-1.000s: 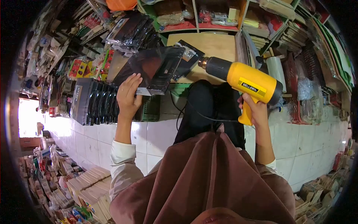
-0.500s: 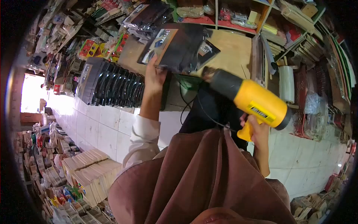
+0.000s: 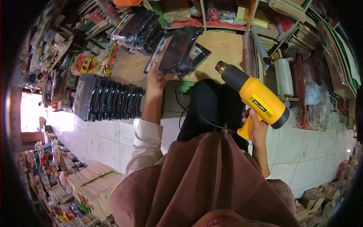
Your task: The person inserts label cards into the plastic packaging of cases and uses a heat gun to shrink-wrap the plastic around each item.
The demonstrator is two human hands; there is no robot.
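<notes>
My left hand (image 3: 155, 78) is closed on the near edge of a flat black package in clear plastic film (image 3: 176, 49), which is tilted up over the wooden tabletop. Under its right side lies another black item with a small printed label (image 3: 199, 56). My right hand (image 3: 258, 126) grips the handle of a yellow heat gun (image 3: 262, 99) with a black barrel. Its metal nozzle points up and left, apart from the package. A thin dark cable (image 3: 208, 120) hangs across my lap.
Left of my arm stands a row of black wrapped packages (image 3: 109, 99); a further pile of them (image 3: 136, 32) lies behind. Shelves (image 3: 227, 28) line the far side. A film roll (image 3: 283, 77) stands at right. Wooden pieces (image 3: 96, 181) are stacked on the tiled floor (image 3: 107, 130).
The heat gun's nozzle has swung up and away from the package. My left hand has tilted the package more steeply. The whole view has shifted slightly.
</notes>
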